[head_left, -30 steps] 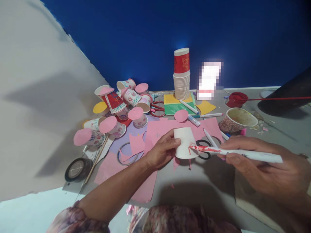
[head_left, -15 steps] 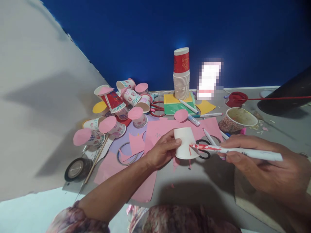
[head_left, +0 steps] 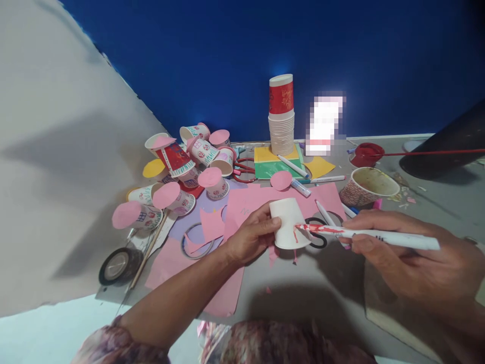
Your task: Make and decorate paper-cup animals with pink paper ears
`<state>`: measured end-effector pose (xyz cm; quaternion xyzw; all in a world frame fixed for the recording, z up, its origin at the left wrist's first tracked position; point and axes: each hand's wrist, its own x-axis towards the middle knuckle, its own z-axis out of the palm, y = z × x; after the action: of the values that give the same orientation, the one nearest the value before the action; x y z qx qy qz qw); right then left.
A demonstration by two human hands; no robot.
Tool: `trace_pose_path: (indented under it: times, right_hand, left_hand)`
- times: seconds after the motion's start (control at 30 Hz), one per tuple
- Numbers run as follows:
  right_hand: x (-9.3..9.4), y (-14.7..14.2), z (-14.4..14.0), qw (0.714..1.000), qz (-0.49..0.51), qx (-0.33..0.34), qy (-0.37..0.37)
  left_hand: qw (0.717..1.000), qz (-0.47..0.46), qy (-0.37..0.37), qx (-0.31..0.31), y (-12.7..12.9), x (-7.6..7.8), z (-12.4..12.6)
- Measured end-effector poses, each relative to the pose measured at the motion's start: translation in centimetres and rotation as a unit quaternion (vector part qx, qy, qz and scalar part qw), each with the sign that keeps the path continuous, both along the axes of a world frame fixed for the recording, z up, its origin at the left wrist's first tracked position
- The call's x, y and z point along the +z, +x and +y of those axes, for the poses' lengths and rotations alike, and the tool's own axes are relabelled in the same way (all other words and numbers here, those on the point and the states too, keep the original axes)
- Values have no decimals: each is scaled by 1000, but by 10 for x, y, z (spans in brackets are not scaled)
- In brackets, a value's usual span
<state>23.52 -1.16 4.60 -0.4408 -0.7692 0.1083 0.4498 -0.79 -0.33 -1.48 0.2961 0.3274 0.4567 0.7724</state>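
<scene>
Upside down in my left hand is a plain white paper cup, held by its left side with the thumb across the front. A short red line runs down the cup's right side. My right hand grips a white marker smeared with red, its tip touching the cup near the top of that line. Behind the cup show the black handles of a pair of scissors and a white marker lying on the table. Pink paper sheets lie under and beside my left forearm.
Several decorated cups with pink paper discs crowd the left. A stack of paper cups stands at the back beside a blurred bright rectangle. To the right are a patterned cup and a red container. Black tape lies front left.
The view has shifted very slightly. Both hands keep their hold, and the marker tip has moved up a little on the cup; the red line looks much the same.
</scene>
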Motion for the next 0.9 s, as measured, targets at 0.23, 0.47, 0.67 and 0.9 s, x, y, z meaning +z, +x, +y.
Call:
trace_pose_path:
  times: [0.23,0.47,0.67,0.9]
  right_hand:
    - [1,0,2,1000,-13,-22,18]
    - [2,-2,2,999,-17,-10,33]
    - [0,0,2,999,-14,-37,21]
    - [1,-1,2,999,-17,-25,21]
  left_hand:
    - [1000,-23,-9,2,-1,-1,1]
    - [999,-32,-9,0,-1,1,1]
    - [999,-38,-3,-7,-1,0,1]
    - [1000,-28,-3,-13,-1,0,2]
